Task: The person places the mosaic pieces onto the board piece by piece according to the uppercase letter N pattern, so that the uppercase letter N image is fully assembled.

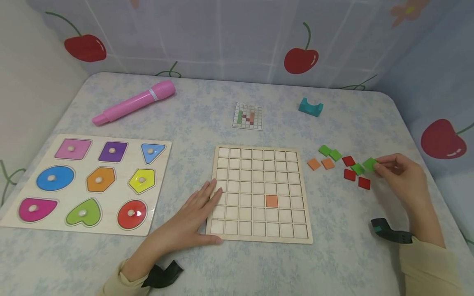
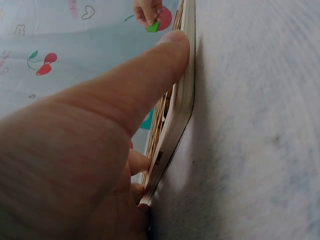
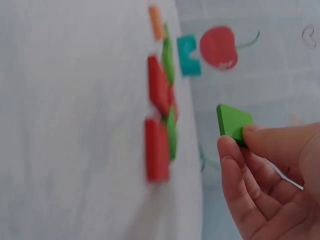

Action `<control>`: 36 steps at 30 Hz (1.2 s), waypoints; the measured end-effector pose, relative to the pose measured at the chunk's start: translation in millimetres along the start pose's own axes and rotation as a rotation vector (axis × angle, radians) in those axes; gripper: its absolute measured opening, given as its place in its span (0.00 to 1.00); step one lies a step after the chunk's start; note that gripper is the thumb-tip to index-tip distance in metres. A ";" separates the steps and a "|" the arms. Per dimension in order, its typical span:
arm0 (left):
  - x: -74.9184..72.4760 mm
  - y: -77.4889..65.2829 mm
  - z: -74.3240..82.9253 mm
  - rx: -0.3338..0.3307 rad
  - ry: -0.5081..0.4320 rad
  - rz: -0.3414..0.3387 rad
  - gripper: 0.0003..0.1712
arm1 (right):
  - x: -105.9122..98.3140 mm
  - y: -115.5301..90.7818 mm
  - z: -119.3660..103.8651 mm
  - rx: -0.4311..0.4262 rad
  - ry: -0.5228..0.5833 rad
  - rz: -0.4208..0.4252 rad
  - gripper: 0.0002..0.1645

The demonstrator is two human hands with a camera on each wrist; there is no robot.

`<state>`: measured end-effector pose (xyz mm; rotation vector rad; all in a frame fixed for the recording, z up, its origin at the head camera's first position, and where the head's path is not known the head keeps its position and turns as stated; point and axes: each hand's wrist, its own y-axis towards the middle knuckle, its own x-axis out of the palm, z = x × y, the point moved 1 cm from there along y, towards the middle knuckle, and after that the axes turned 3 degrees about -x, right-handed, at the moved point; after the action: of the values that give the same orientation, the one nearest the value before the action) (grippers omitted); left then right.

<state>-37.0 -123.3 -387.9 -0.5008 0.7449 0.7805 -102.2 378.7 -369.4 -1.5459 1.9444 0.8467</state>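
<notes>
My right hand (image 1: 407, 179) pinches a green square tile (image 3: 234, 122) between thumb and fingertips, raised off the table at the right. Loose tiles lie beside it: red ones such as this red tile (image 1: 364, 183), green ones such as this green tile (image 1: 324, 150), and two orange ones, including this orange tile (image 1: 328, 163). In the middle is a wooden grid board (image 1: 246, 174), with one orange tile (image 1: 272, 201) sitting in a cell. My left hand (image 1: 189, 220) rests at the board's left edge, fingers extended, its thumb (image 2: 150, 70) against the near-left corner.
Behind the board lies a small pattern card (image 1: 247, 116) with coloured squares. A teal notched block (image 1: 310, 107) stands farther right. A knobbed shape puzzle (image 1: 122, 185) and a pink marker-shaped object (image 1: 133, 104) occupy the left side. A printed curtain hangs behind the table.
</notes>
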 end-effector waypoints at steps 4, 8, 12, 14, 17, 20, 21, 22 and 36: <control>-0.4 -0.2 0.8 0.000 -0.004 -0.004 0.62 | 6.6 0.0 -40.1 -0.014 0.141 0.031 0.11; -1.2 -0.4 1.1 -0.008 -0.003 -0.009 0.63 | 24.5 -4.1 -86.1 -0.099 0.221 0.009 0.10; -1.5 0.1 0.6 -0.013 0.004 -0.012 0.62 | 57.5 -12.8 -120.3 -0.228 0.339 -0.103 0.08; -1.4 0.5 0.3 -0.009 0.006 -0.011 0.62 | 74.8 -18.9 -134.8 -0.256 0.411 -0.186 0.07; -1.5 0.9 0.2 0.000 0.012 -0.002 0.62 | 99.7 -29.4 -153.4 -0.256 0.504 -0.331 0.08; -1.7 0.7 0.2 0.004 0.022 0.002 0.62 | 122.1 -41.7 -165.8 -0.241 0.582 -0.487 0.09; -1.7 0.7 0.2 0.003 0.026 0.004 0.63 | 128.4 -46.1 -169.0 -0.229 0.595 -0.534 0.09; -1.6 0.6 0.1 0.001 0.026 0.003 0.63 | 134.1 -50.4 -171.9 -0.212 0.611 -0.579 0.09; -1.6 -0.2 0.2 -0.004 0.014 0.011 0.62 | 178.3 -73.7 -194.0 -0.430 0.382 -0.655 0.06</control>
<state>-37.5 -124.0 -386.6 -0.5063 0.7600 0.7898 -71.8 106.9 -378.7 -2.5557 1.3487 0.7339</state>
